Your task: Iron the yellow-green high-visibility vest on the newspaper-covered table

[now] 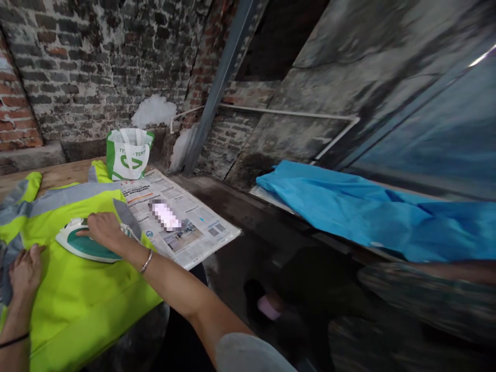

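Observation:
A hi-vis yellow garment (77, 305) with grey reflective bands lies spread over the table at the left. My right hand (105, 230) is closed around the handle of a white and green clothes iron (87, 243), whose sole rests on the yellow fabric. To its left, my left hand (25, 271) lies on the garment beside a grey band, thumb stretched toward the iron and fingers lying on the cloth. The iron's heel is partly hidden behind my right wrist.
Newspaper sheets (205, 227) cover the table's right side, with a blurred-out bright object (166, 216) on them. A green and white bag (129, 155) stands behind. Blue fabric (333, 201) covers a surface at right. A dark shoe (253, 299) shows below, near camouflage cloth (418, 294).

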`<state>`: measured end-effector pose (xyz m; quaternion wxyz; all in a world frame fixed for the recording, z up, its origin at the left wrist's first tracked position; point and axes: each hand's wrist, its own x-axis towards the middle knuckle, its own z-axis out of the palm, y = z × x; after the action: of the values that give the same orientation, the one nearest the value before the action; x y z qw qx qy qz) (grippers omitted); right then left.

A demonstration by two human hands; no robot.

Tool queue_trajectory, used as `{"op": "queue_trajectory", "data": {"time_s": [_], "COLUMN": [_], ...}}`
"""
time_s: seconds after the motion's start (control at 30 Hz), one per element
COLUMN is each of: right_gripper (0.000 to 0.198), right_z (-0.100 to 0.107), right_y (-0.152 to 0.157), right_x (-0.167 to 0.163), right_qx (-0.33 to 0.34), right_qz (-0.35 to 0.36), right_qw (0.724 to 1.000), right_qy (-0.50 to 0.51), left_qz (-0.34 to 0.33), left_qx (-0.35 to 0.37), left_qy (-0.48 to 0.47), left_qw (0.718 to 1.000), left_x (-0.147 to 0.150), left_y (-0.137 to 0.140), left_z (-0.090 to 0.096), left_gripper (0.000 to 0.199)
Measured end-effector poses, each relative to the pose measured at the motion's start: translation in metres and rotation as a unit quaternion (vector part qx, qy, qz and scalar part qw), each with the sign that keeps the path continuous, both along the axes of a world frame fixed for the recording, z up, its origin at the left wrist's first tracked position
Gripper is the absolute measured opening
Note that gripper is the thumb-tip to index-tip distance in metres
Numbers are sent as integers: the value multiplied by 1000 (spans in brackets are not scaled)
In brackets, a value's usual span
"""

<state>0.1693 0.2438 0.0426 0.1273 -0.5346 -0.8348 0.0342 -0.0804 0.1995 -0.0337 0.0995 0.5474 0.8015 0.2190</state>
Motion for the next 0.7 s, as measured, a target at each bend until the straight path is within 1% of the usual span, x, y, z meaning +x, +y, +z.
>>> {"op": "queue_trajectory", "data": {"time_s": [0.07,0.2,0.33,0.47,0.57,0.7], "right_gripper": [55,58,57,50,47,41], "right_z": [-3,-5,-5,0,4,6], "right_y": [-6,-5,3,17,30,46], "right_x": [3,5,4,0,-6,-14], "right_qx": [6,33,52,65,71,84], "right_qz": [3,9,10,-2,-5,-11], "right_qw": [1000,999,999,998,997,996], "right_qy": [0,4,13,21,17,6], "left_qz": [0,0,4,-7,-11,-19], "left_qx": [1,0,-16,12,18,4], "left_qy": [-3,1,2,4,12,22], "left_qw": [1000,1000,1000,1000,1000,1000], "left_x": [2,7,9,2,-3,-3], "left_y": [-1,-3,-3,0,2,2], "left_z": [2,6,7,0,-5,-4], "left_gripper": [60,70,70,75,70,63]}}
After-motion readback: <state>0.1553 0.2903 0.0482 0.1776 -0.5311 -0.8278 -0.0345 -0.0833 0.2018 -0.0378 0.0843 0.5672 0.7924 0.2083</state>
